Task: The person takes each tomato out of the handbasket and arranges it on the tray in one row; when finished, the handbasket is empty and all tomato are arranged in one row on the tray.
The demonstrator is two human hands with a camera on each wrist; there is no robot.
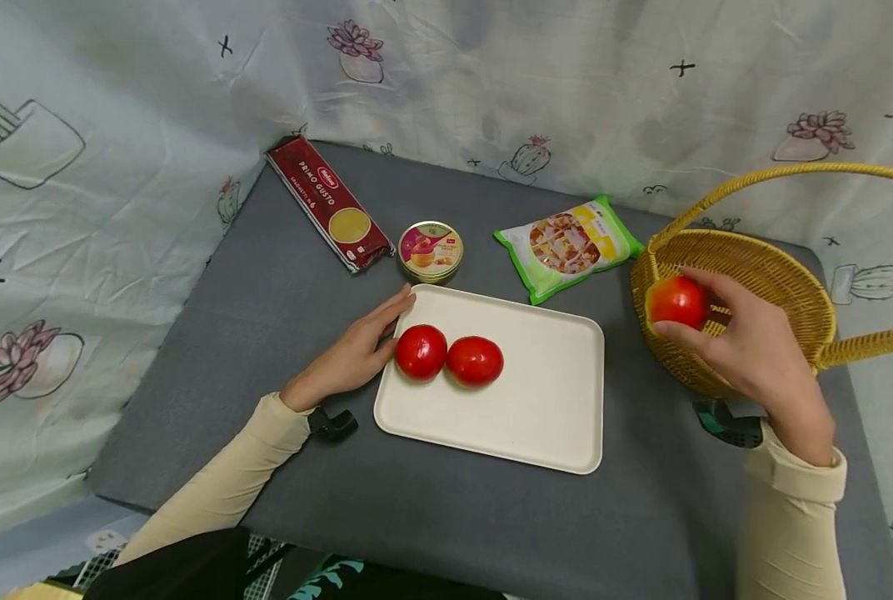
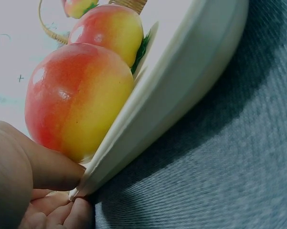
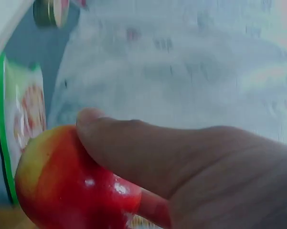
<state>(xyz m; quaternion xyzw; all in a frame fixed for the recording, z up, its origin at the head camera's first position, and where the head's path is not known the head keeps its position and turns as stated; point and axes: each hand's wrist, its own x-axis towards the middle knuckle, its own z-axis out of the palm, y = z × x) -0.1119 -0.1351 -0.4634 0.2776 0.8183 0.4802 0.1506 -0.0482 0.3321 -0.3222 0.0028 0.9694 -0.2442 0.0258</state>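
My right hand holds a round, glossy red-and-yellow fruit between thumb and fingers, over the left part of the yellow wicker basket. In the right wrist view the thumb lies along the top of this fruit. My left hand pinches the left edge of the white tray, thumb on the rim and fingers curled at its outer side, as the left wrist view shows. Two similar fruits, one near that hand and another beside it, lie on the tray's left half.
Behind the tray stand a round tin and a green-and-white food bag. A dark red spaghetti pack lies at the back left. The basket's tall handle arches up at the right. A patterned curtain hangs behind the grey table.
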